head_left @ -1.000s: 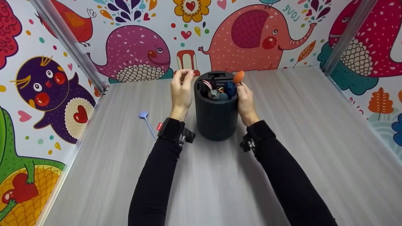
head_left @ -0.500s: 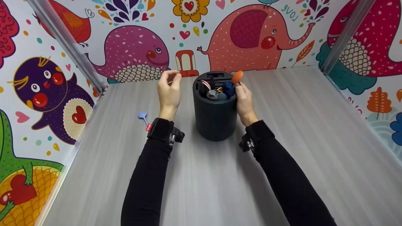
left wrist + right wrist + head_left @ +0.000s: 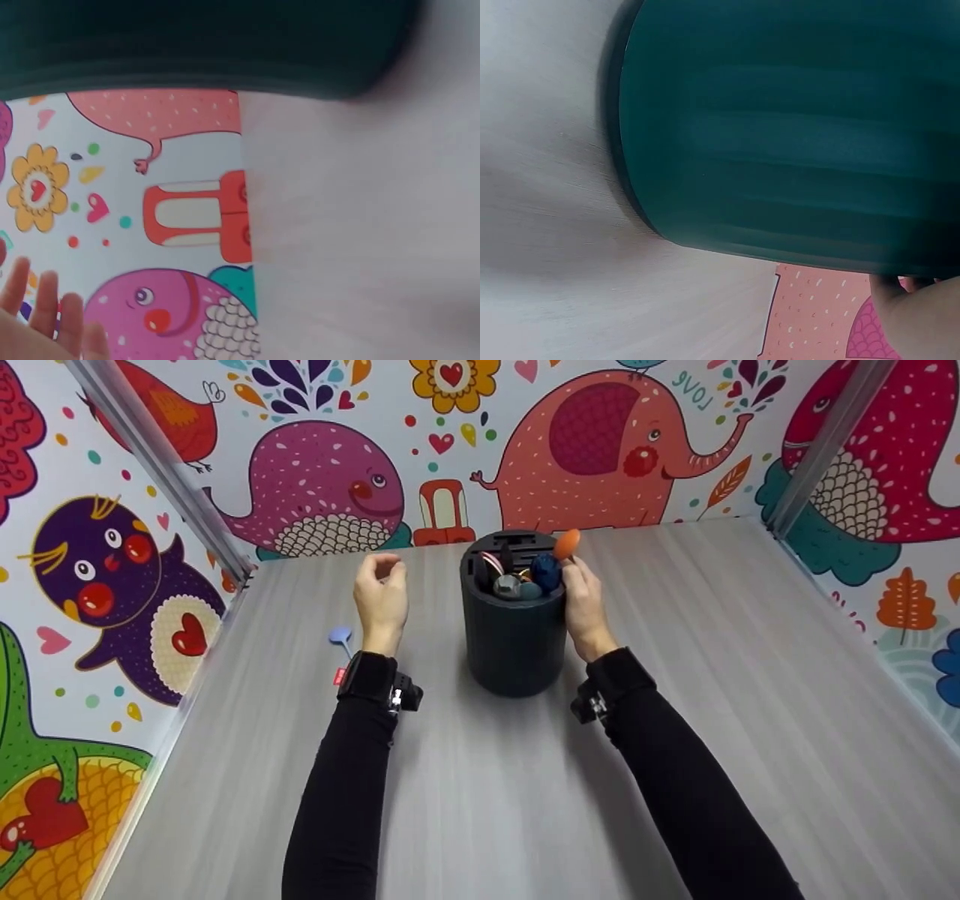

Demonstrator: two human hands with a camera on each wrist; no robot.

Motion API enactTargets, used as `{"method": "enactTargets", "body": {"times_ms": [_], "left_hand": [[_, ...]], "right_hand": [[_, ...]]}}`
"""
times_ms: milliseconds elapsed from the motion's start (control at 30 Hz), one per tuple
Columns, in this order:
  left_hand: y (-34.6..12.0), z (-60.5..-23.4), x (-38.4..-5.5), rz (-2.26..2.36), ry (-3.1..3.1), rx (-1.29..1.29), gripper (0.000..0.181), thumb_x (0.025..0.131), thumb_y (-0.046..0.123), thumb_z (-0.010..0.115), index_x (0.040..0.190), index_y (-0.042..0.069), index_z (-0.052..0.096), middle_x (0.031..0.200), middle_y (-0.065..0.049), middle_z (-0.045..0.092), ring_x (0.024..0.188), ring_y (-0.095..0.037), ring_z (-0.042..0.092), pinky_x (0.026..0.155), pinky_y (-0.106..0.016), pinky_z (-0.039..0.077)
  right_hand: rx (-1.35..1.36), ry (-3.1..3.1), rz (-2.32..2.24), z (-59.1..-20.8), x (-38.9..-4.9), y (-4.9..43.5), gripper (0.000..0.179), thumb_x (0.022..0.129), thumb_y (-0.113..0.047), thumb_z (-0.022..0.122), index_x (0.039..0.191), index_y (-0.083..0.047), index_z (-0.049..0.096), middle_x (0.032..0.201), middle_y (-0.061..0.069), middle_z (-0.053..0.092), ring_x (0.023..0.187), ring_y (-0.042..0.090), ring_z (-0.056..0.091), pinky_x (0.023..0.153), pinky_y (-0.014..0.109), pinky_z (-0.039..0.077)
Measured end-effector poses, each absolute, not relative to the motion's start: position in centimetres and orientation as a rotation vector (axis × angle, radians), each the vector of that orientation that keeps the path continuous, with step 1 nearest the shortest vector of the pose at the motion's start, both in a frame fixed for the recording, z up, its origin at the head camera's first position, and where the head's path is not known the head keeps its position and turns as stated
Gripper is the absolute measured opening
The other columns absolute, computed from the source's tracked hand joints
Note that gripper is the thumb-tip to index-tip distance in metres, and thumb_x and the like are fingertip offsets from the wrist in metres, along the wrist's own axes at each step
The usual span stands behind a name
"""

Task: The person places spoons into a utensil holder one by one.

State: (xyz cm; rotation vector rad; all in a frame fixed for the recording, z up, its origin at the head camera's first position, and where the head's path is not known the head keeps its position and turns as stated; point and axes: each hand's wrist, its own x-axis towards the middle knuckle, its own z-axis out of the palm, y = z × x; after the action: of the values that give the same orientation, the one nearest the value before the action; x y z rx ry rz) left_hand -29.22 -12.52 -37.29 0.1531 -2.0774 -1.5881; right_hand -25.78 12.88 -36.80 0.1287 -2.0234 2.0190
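A dark green ribbed utensil holder [image 3: 514, 641] stands upright on the table, its slotted black top [image 3: 517, 540] holding several items. Among them are a dark blue rounded piece [image 3: 546, 571], a clear faceted knob [image 3: 507, 585] and a pink-and-white striped item [image 3: 492, 561]. An orange spoon-shaped head [image 3: 568, 544] rises at the right rim, just above the fingers. My right hand [image 3: 586, 604] grips the holder's upper right side; its fingers are partly hidden. Left of the holder, my left hand [image 3: 382, 604] hovers with loosely bent fingers, holding nothing. In the left wrist view, fingertips [image 3: 46, 304] show apart from the holder.
A light blue spoon-like utensil [image 3: 340, 636] lies on the grey wood-grain table [image 3: 480, 780], its handle partly hidden by my left wrist. Walls printed with cartoon animals [image 3: 592, 457] close off the back and sides, with metal posts [image 3: 161, 472] at the corners.
My left hand has moved left and slightly nearer, away from the holder, covering more of the blue utensil's handle. My right hand and the holder have stayed in place.
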Motion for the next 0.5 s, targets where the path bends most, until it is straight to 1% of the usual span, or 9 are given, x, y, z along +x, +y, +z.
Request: {"method": "enactTargets", "body": {"times_ms": [167,300,500], "left_hand": [[-13.5,-38.2,-29.2,-1.537,-2.133,0.236,0.019,0.09,0.014,0.056,0.105,0.004,0.063,0.105,-0.01,0.059,0.1,-0.02,0.055,0.091,-0.032,0.044],[-14.3,-39.0,-29.2,-1.428,-2.206,0.307,0.02,0.089,0.016,0.056,0.105,0.006,0.063,0.107,-0.01,0.059,0.103,-0.023,0.054,0.093,-0.036,0.042],[-15.7,-40.2,-29.2,-1.292,-2.296,0.415,0.024,0.086,0.02,0.057,0.106,0.007,0.062,0.112,-0.013,0.057,0.108,-0.028,0.05,0.094,-0.042,0.038]], "right_hand": [[0.124,-2.023,2.019,-36.8,-25.7,13.0,0.019,0.097,-0.02,0.036,0.097,-0.013,0.053,0.085,-0.001,0.041,0.087,0.013,0.041,0.082,0.025,0.031],[0.117,-2.032,2.023,-36.8,-25.6,13.0,0.021,0.098,-0.02,0.035,0.1,-0.01,0.053,0.085,0.0,0.039,0.088,0.015,0.04,0.082,0.026,0.029],[0.095,-2.032,2.054,-36.7,-25.6,12.9,0.028,0.098,-0.019,0.035,0.112,-0.005,0.055,0.095,0.0,0.044,0.097,0.014,0.041,0.089,0.024,0.031]]}}
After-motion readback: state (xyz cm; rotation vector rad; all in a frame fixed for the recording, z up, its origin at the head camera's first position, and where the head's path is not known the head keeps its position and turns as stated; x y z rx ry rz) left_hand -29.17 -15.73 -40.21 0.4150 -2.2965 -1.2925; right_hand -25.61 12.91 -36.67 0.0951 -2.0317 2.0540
